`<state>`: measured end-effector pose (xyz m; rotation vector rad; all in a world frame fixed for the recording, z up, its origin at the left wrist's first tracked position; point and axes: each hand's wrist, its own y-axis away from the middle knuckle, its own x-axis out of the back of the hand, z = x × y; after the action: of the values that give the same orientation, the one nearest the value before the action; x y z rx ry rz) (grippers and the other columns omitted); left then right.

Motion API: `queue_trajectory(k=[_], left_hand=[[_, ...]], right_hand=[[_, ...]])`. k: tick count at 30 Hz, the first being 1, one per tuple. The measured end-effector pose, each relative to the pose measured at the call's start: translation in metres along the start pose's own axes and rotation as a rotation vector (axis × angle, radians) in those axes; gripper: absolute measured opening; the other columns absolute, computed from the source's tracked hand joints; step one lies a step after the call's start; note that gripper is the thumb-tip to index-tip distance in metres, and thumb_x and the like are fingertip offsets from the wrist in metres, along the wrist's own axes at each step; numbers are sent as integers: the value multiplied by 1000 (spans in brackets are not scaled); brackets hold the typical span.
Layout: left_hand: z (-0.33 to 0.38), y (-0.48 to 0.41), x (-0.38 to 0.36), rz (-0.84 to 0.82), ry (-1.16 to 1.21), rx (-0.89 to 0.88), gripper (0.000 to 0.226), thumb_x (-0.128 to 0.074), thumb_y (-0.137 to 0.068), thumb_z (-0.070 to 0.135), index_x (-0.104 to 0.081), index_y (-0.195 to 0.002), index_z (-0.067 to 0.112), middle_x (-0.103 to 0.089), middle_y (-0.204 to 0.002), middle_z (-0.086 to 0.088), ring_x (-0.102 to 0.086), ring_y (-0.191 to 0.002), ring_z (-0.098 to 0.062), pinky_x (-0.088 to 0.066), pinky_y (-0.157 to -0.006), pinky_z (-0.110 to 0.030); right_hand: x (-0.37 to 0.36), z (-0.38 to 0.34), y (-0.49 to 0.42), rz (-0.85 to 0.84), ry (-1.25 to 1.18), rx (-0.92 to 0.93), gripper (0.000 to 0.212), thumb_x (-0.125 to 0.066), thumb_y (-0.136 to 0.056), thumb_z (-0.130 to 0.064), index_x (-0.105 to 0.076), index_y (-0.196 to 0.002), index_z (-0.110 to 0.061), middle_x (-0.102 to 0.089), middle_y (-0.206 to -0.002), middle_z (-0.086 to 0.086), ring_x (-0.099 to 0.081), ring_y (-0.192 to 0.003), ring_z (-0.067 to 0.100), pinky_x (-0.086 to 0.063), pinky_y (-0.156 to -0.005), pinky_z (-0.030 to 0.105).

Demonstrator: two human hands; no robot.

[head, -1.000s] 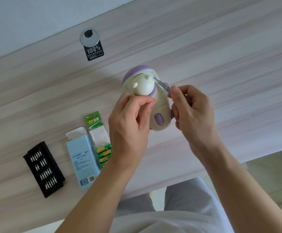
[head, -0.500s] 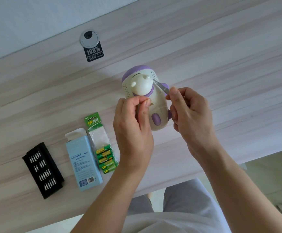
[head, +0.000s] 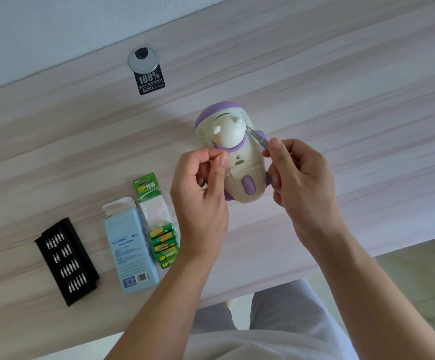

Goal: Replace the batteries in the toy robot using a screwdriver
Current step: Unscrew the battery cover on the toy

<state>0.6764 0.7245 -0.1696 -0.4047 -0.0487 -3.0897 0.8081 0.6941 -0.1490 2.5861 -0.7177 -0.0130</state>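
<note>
Two bare hands are over a pale wooden table (head: 341, 74), one on each side of the toy robot (head: 239, 152). The toy robot is cream with purple parts and sits on the table near its middle, with the round head towards the far edge and the back side facing up. On this back side a battery cover (head: 245, 172) is in place, with a small screw tab at its top and a purple oval button in it. The left hand (head: 200, 193) is just beside the left side of the toy; its fingers are curled, and the tips of thumb and forefinger are pressed together near the toy's neck. Whether something small is between them I cannot tell. The right hand (head: 302, 185) has its fingers curled around a thin screwdriver (head: 259, 136), whose metal shaft points up and left and ends at the side of the toy's head. To the left of the hands lie a pack of green batteries (head: 164, 245), a light blue box (head: 130, 250) with its flap open, and a black tray of bits (head: 67, 261), side by side near the front edge. Far back, a round grey grommet (head: 143, 59) is set in the table, with a black label (head: 150, 80) touching it.
</note>
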Motion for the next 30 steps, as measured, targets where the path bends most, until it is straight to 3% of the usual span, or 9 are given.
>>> queue_trajectory(k=[4, 8, 11, 14, 17, 20, 25, 30], left_hand=[[5, 4, 2, 10, 47, 24, 6, -59, -100, 20, -62, -95, 20, -60, -76, 3, -58, -60, -21, -50, -48, -35], [7, 8, 11, -96, -15, -157, 4, -64, -97, 13, -64, -98, 17, -61, -86, -9, -60, -71, -25, -51, -55, -47], [7, 6, 13, -161, -91, -271, 10, -68, -93, 6, -66, -100, 12, -55, -89, -9, -56, -74, -18, -49, -58, -39], [5, 6, 14, -117, -136, -221, 24, -73, -91, 17, -60, -111, 17, -51, -99, -7, -55, -81, -16, -51, -61, -37], [3, 9, 15, -48, -164, -107, 44, -74, -87, 32, -51, -122, 19, -52, -119, -4, -57, -105, -15, -55, -78, -37], [7, 8, 14, -58, -143, -81, 55, -73, -87, 34, -47, -132, 18, -46, -132, 2, -50, -124, -14, -56, -91, -37], [11, 2, 12, -126, -154, -119, 74, -78, -83, 33, -44, -143, 6, -43, -145, -8, -44, -137, -20, -51, -100, -45], [12, -5, 14, -176, -200, -171, 68, -79, -84, 28, -47, -143, 16, -42, -152, -7, -39, -143, -18, -42, -102, -18]], right_hand=[[-1, 0, 0, -2, 4, 8, 31, -53, -103, -34, -66, -87, -10, -48, -49, -11, -42, -46, 6, -32, -52, 24], [-2, 0, 1, -6, -7, 14, 30, -53, -103, -32, -66, -88, -10, -47, -49, -12, -42, -49, 10, -33, -52, 25], [-2, -1, 2, -6, -2, 20, 29, -53, -103, -32, -66, -88, -11, -47, -49, -12, -43, -50, 11, -34, -52, 26], [-4, -2, 2, 13, -22, 5, 29, -53, -103, -32, -66, -83, -17, -47, -50, -12, -45, -50, 11, -36, -51, 25], [-4, -2, 1, 62, 9, 13, 27, -52, -103, -33, -65, -83, -19, -50, -53, -15, -49, -48, 3, -39, -53, 20], [-5, -1, 1, 46, -2, 32, 25, -53, -102, -29, -63, -88, -12, -52, -56, -12, -52, -51, 6, -42, -54, 23], [-6, -4, 7, 23, -82, 72, 17, -59, -100, -20, -61, -85, -12, -58, -57, -6, -55, -53, 14, -43, -51, 27], [11, -18, 18, 53, -50, 194, 7, -73, -89, -10, -70, -87, -16, -69, -65, 3, -64, -56, 20, -47, -47, 28]])
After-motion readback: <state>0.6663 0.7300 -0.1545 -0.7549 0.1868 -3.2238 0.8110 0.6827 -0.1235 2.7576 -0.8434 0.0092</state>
